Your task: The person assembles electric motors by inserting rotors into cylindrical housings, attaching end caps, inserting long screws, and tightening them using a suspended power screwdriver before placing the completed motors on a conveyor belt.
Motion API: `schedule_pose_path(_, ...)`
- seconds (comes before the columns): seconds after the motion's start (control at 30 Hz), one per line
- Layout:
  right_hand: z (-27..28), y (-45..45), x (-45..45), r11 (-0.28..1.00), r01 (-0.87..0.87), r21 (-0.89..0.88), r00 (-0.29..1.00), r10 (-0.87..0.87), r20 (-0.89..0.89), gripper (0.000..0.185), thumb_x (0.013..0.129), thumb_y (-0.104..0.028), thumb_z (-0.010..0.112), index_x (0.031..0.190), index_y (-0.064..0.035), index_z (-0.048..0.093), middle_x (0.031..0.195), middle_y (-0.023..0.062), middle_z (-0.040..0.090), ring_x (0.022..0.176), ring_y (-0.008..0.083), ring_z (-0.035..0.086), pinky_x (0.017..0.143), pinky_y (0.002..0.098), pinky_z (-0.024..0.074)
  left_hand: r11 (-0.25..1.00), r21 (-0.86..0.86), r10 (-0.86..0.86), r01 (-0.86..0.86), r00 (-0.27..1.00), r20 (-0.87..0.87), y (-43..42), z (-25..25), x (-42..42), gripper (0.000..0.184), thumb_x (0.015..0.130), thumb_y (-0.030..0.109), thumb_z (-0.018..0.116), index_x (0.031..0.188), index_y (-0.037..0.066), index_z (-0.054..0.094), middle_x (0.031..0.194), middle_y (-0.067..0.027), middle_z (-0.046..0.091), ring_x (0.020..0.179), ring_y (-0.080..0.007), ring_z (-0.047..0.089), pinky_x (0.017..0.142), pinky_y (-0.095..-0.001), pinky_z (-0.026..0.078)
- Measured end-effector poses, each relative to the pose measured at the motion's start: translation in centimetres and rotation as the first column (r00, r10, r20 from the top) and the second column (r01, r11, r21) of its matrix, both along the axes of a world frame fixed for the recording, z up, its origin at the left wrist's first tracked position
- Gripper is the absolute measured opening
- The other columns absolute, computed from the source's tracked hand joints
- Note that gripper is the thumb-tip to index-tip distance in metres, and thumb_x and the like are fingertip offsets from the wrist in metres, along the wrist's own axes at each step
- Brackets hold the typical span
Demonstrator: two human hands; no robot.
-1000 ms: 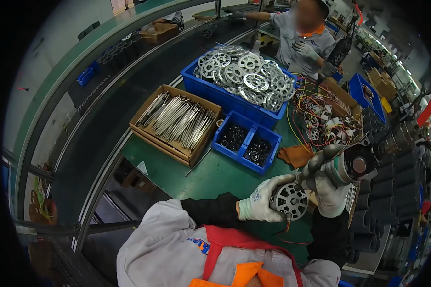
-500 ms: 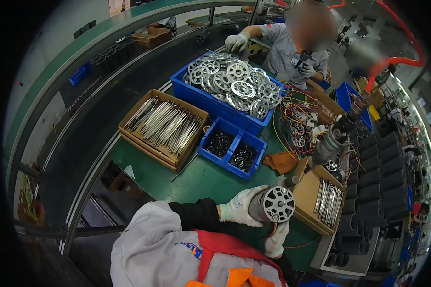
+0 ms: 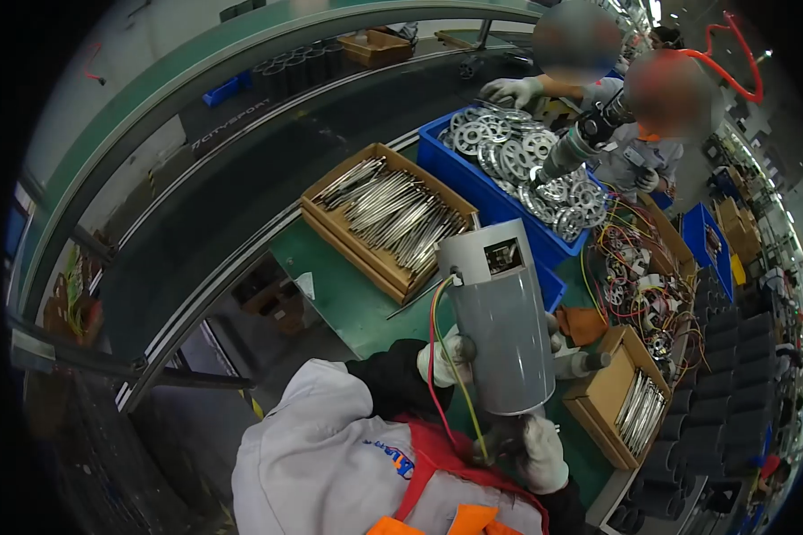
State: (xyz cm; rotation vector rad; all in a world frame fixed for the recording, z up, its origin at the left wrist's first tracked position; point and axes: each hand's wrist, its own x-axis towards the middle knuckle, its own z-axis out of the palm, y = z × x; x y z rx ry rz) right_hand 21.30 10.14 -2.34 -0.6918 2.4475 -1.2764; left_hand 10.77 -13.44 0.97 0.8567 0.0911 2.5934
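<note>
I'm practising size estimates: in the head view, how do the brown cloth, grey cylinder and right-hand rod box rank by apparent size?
1. Grey cylinder (nearness to the camera helps)
2. Right-hand rod box
3. Brown cloth

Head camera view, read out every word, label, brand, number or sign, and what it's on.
"CITYSPORT": on the dark strip along the far side of the conveyor belt.
Too small and blurred to read: the chest logo on the grey jacket.
</note>
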Motion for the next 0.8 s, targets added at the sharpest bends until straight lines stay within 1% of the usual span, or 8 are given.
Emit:
schedule_pose_path(0.1,7.4,-7.7,-2.8,0.938,0.193,-0.287,0.885,-0.041,0.463,0.027,0.099,-0.022,0.052,0.097,0.0031,0.062,0.072,0.0063,0.065,0.061,0.0162,0.062,0.056,0.0294,0.0461,0.975,-0.036,0.216,-0.219,0.975,-0.056,-3.0,-0.4,0.0,0.109,0.071,0.048,0.084,0.151,0.008,0.021,0.145,-0.0254,0.038,0.131,-0.0412,0.044,0.108,-0.0564,0.040)
schedule_pose_path(0.2,6.3,-10.3,-5.9,0.948,-0.095,0.305,0.874,0.226,-0.431,0.023,0.081,-0.007,0.065,0.103,0.0003,0.064,0.080,0.0155,0.067,0.068,0.0318,0.065,0.060,0.0395,0.0481,0.933,-0.038,0.360,-0.358,0.932,0.053,-6.4,-1.6,1.1,0.108,0.070,0.045,0.085,0.150,0.007,0.022,0.145,-0.0207,0.040,0.131,-0.0371,0.046,0.107,-0.0537,0.042)
schedule_pose_path(0.23,6.0,-11.1,-6.7,0.950,-0.111,0.290,0.840,0.246,-0.484,0.034,0.079,-0.008,0.069,0.112,-0.0017,0.063,0.087,0.0173,0.067,0.077,0.0362,0.063,0.067,0.0421,0.0491,0.928,-0.045,0.373,-0.371,0.926,0.059,-8.2,-2.4,1.2,0.108,0.070,0.045,0.085,0.150,0.007,0.022,0.145,-0.0207,0.040,0.131,-0.0371,0.046,0.107,-0.0537,0.042)
schedule_pose_path(0.3,6.2,-12.9,-8.1,0.962,-0.110,0.251,0.845,0.223,-0.487,0.037,0.080,-0.007,0.068,0.116,-0.0019,0.062,0.090,0.0170,0.067,0.080,0.0357,0.063,0.069,0.0420,0.0496,0.705,-0.447,0.611,-0.551,0.791,-0.013,-13.7,-3.7,1.9,0.101,0.073,0.041,0.085,0.148,0.007,0.026,0.141,-0.0165,0.045,0.128,-0.0307,0.048,0.105,-0.0476,0.045)
schedule_pose_path(0.37,6.5,-12.9,-8.8,0.977,-0.101,0.187,0.836,0.185,-0.517,0.046,0.081,-0.007,0.066,0.126,-0.0027,0.057,0.096,0.0119,0.069,0.084,0.0298,0.066,0.073,0.0402,0.0519,0.070,-0.653,0.866,-0.754,0.370,-0.335,-19.3,-4.3,1.7,0.085,0.072,0.027,0.086,0.139,0.004,0.039,0.128,-0.0112,0.054,0.117,-0.0213,0.054,0.099,-0.0374,0.047)
schedule_pose_path(0.47,7.1,-9.4,-8.4,0.997,0.072,-0.005,0.985,-0.072,-0.157,0.047,0.084,-0.004,0.061,0.131,0.0006,0.054,0.108,0.0161,0.069,0.100,0.0274,0.067,0.086,0.0352,0.0524,-0.538,-0.604,0.698,-0.588,0.091,-0.710,-27.4,-0.7,-1.6,0.083,0.060,0.014,0.087,0.129,0.002,0.043,0.115,-0.0096,0.061,0.104,-0.0198,0.060,0.091,-0.0341,0.051)
schedule_pose_path(0.57,6.2,-6.3,-9.2,0.906,0.330,-0.264,0.941,-0.337,0.020,0.060,0.087,-0.012,0.064,0.142,-0.0008,0.043,0.129,0.0150,0.060,0.116,0.0234,0.060,0.096,0.0347,0.0471,-0.855,-0.424,0.453,-0.298,-0.032,-0.891,-35.0,-0.6,-4.5,0.086,0.061,0.030,0.089,0.129,-0.001,0.045,0.116,-0.0167,0.065,0.101,-0.0251,0.065,0.089,-0.0360,0.052)
schedule_pose_path(0.8,7.0,-4.9,-11.5,0.712,0.311,-0.630,0.869,-0.481,-0.115,0.059,0.099,-0.024,0.049,0.149,-0.0028,0.027,0.139,0.0166,0.049,0.125,0.0264,0.052,0.106,0.0407,0.0405,-0.905,-0.197,0.345,0.378,0.378,-0.859,-47.0,-6.8,-8.3,0.098,0.064,0.054,0.080,0.136,-0.001,0.045,0.124,-0.0236,0.061,0.115,-0.0380,0.059,0.095,-0.0427,0.048)
